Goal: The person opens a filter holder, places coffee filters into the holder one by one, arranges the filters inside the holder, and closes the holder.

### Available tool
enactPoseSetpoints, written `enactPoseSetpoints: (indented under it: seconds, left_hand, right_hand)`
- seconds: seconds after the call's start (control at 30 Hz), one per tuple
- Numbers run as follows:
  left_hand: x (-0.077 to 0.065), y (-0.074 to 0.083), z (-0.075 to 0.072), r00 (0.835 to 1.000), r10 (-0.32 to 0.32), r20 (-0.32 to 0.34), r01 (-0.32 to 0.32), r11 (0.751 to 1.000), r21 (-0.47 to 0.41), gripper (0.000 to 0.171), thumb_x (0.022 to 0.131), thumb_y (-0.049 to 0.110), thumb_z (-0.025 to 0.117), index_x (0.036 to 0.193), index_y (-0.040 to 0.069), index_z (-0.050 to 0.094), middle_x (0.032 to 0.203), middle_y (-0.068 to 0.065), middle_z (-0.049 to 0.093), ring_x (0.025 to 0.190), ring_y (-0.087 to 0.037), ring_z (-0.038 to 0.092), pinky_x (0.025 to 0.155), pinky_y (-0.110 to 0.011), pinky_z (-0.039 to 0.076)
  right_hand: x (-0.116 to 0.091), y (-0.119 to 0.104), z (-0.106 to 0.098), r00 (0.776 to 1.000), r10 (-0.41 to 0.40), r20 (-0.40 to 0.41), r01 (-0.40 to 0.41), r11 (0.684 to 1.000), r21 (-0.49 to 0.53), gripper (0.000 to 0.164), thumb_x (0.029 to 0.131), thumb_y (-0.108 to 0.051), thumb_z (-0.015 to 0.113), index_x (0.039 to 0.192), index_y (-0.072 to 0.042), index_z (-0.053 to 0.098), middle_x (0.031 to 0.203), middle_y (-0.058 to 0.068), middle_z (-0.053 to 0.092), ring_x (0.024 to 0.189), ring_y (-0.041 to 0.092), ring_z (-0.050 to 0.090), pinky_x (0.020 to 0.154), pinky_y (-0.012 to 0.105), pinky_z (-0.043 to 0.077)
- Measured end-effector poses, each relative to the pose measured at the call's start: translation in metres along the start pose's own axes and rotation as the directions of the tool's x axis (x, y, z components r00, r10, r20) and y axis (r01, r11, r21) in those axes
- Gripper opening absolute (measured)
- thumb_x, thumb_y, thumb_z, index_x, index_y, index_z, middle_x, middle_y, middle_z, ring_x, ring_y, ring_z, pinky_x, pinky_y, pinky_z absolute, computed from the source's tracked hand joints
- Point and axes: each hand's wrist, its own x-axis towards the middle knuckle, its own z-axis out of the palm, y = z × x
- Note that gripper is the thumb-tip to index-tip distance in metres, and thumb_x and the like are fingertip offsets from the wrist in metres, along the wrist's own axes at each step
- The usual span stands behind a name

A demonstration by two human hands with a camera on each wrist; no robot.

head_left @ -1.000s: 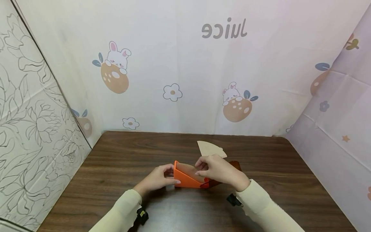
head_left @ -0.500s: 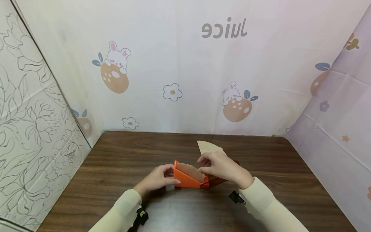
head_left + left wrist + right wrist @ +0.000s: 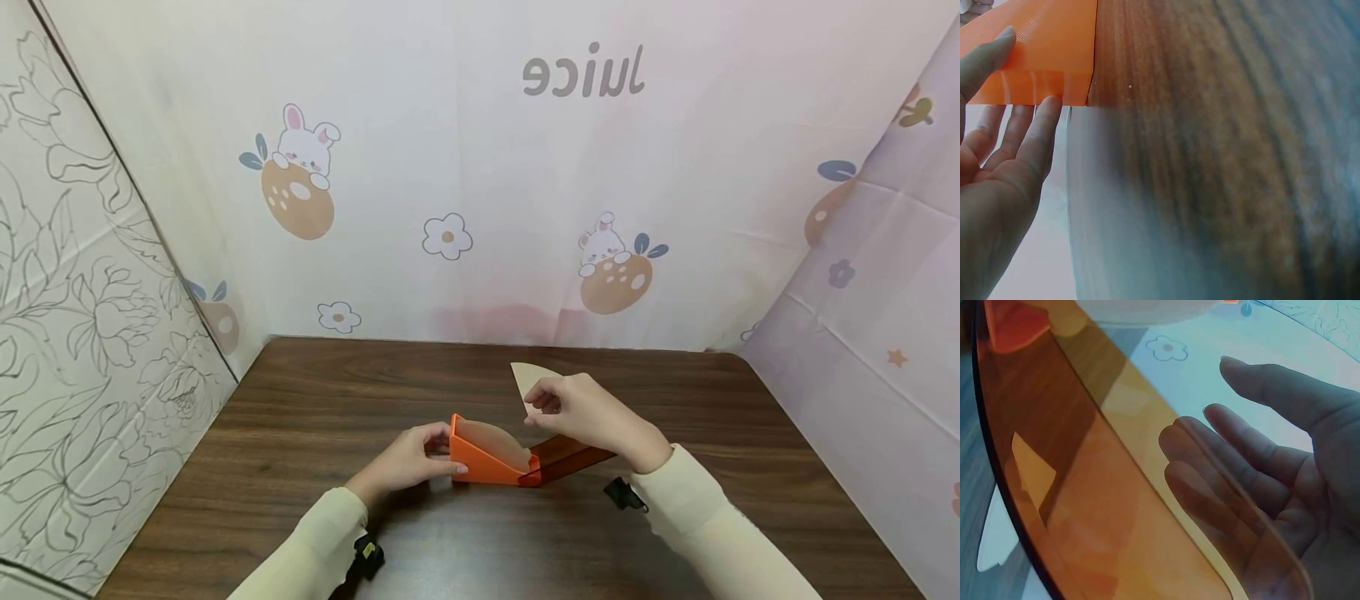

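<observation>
An orange coffee filter holder (image 3: 480,464) stands on the table with a stack of tan paper coffee filters (image 3: 489,437) inside it. My left hand (image 3: 408,461) grips the holder's left end, its thumb on the near side and fingertips against the end wall. Hinged at the holder's right end, a translucent brown lid (image 3: 573,460) is swung open to the right. Just above the lid is my right hand (image 3: 596,414), fingers loosely bent and holding nothing. In the right wrist view the lid (image 3: 1116,512) overlaps some of its fingers. Behind that hand lies a fan-shaped paper filter (image 3: 528,380), partly hidden.
The dark wood table (image 3: 337,383) reaches back to a patterned curtain (image 3: 510,167). A floral panel (image 3: 97,275) borders the left side, and another curtain (image 3: 862,333) the right. A small black wrist camera (image 3: 626,495) sits below the right sleeve.
My right hand has drawn away from the filters in the holder, moving right and slightly upward over the lid. The left hand and holder stay in place.
</observation>
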Motion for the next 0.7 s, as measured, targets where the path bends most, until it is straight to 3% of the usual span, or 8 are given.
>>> enactPoseSetpoints:
  seconds: [0.7]
  left_hand:
    - [0.001, -0.001, -0.002, 1.0, -0.008, 0.008, 0.008, 1.0, -0.002, 0.032, 0.086, 0.016, 0.082, 0.112, 0.008, 0.065, 0.106, 0.0, 0.07, 0.105, -0.019, 0.066, 0.09, -0.029, 0.053]
  right_hand:
    - [0.006, 0.028, -0.027, 0.995, 0.09, -0.048, -0.093, 0.994, -0.057, 0.024, 0.089, -0.023, 0.079, 0.106, -0.008, 0.072, 0.09, -0.004, 0.069, 0.083, 0.013, 0.065, 0.076, 0.034, 0.056]
